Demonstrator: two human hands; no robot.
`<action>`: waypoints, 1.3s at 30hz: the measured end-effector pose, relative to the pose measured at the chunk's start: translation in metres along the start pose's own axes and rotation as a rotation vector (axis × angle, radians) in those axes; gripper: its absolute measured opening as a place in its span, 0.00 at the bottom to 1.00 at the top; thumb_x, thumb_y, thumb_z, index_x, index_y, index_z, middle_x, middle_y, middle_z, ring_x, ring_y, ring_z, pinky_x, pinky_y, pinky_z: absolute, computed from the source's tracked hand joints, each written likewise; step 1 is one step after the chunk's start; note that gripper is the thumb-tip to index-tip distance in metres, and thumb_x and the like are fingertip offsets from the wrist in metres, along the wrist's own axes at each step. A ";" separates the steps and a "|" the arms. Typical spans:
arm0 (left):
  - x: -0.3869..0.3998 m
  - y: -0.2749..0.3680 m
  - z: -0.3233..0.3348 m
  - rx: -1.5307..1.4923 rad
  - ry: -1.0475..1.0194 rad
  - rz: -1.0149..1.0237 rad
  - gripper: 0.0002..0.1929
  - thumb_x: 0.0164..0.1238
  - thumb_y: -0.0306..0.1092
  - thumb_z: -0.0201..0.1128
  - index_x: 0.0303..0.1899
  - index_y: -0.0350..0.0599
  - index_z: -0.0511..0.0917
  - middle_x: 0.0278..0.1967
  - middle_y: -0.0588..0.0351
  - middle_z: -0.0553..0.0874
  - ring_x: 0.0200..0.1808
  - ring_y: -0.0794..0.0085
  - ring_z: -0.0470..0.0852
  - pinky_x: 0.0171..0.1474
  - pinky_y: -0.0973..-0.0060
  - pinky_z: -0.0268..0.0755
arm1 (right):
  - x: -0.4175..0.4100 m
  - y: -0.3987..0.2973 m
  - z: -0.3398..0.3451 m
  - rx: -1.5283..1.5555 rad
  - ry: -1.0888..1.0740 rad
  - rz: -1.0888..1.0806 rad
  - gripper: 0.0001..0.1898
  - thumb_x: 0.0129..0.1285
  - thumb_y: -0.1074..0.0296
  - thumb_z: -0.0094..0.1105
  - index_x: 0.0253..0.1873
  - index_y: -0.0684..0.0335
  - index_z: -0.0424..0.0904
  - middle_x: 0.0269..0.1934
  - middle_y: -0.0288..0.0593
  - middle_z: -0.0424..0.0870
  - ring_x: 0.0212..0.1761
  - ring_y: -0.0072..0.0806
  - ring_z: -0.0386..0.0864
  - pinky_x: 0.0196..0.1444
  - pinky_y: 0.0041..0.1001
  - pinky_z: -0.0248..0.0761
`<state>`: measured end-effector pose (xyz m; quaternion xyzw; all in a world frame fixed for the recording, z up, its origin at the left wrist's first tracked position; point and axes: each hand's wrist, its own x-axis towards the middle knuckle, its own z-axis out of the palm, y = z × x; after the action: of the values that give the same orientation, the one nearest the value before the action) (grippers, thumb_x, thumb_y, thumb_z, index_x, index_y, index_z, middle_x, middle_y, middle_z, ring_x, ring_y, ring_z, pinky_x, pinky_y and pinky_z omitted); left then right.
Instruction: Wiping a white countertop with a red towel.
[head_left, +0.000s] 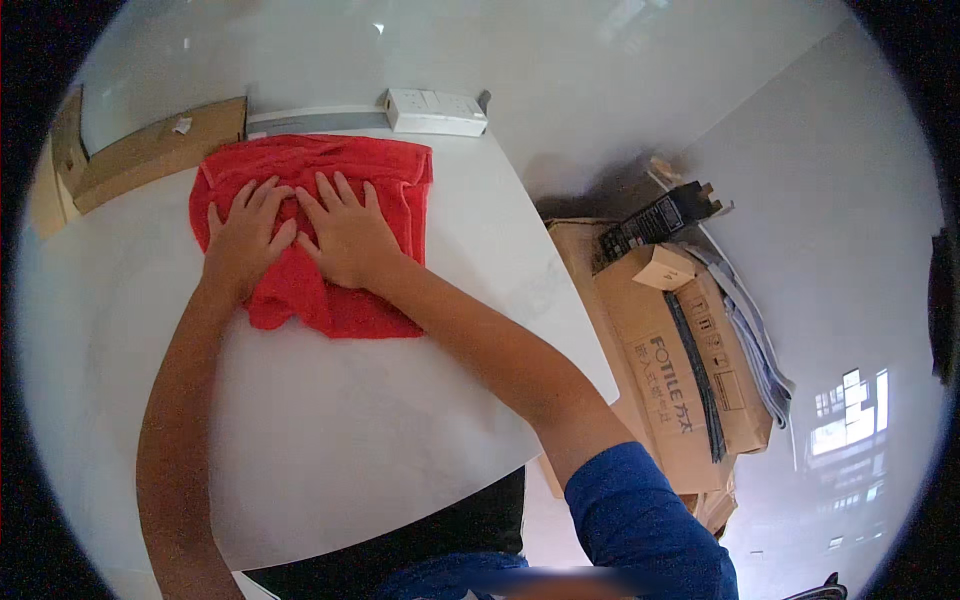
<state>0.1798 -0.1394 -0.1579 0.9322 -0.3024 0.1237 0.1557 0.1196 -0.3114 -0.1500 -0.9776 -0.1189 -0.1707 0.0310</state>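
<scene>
A red cloth (375, 311), which looks like a towel, lies crumpled on a white tabletop (337, 427). Its far part is spread wide, with folds along the right side, and a bunched lobe sticks out towards me. My left hand (244, 244) rests palm down on the cloth's left part, fingers spread. Beside it my right hand (349, 232) presses flat on the middle, fingers apart and pointing away from me. The two thumbs are close together over the cloth. Neither hand grips anything that I can see; what lies under the palms is hidden.
Along the table's back edge stand an open cardboard box (165, 154) on the left and a white box (436, 112). Right of the table are a large cardboard carton (652, 360), bearing print, and a black printed box (649, 221). A glossy wall (795, 187) rises behind them.
</scene>
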 end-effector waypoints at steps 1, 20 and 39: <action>0.002 -0.001 0.000 0.009 0.014 -0.008 0.25 0.70 0.50 0.55 0.64 0.55 0.67 0.71 0.57 0.66 0.73 0.60 0.60 0.68 0.30 0.47 | 0.003 0.001 0.000 -0.003 0.006 -0.008 0.33 0.70 0.47 0.45 0.73 0.61 0.59 0.73 0.59 0.59 0.75 0.54 0.56 0.72 0.59 0.47; -0.118 0.055 -0.059 0.066 0.187 0.115 0.17 0.61 0.50 0.60 0.36 0.45 0.77 0.33 0.51 0.82 0.40 0.57 0.81 0.41 0.55 0.70 | -0.091 -0.049 -0.056 0.229 -0.118 -0.192 0.28 0.71 0.51 0.44 0.72 0.54 0.62 0.76 0.51 0.56 0.78 0.47 0.52 0.75 0.56 0.43; -0.137 0.032 -0.097 -0.844 -0.419 0.259 0.22 0.69 0.48 0.60 0.54 0.41 0.81 0.47 0.39 0.86 0.46 0.57 0.87 0.52 0.64 0.78 | -0.109 -0.085 -0.084 0.505 -0.301 -0.286 0.56 0.47 0.40 0.72 0.74 0.64 0.51 0.77 0.53 0.51 0.80 0.44 0.47 0.77 0.52 0.36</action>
<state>0.0396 -0.0559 -0.1059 0.7473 -0.4645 -0.1816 0.4391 -0.0277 -0.2616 -0.1067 -0.9266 -0.2971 0.0080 0.2303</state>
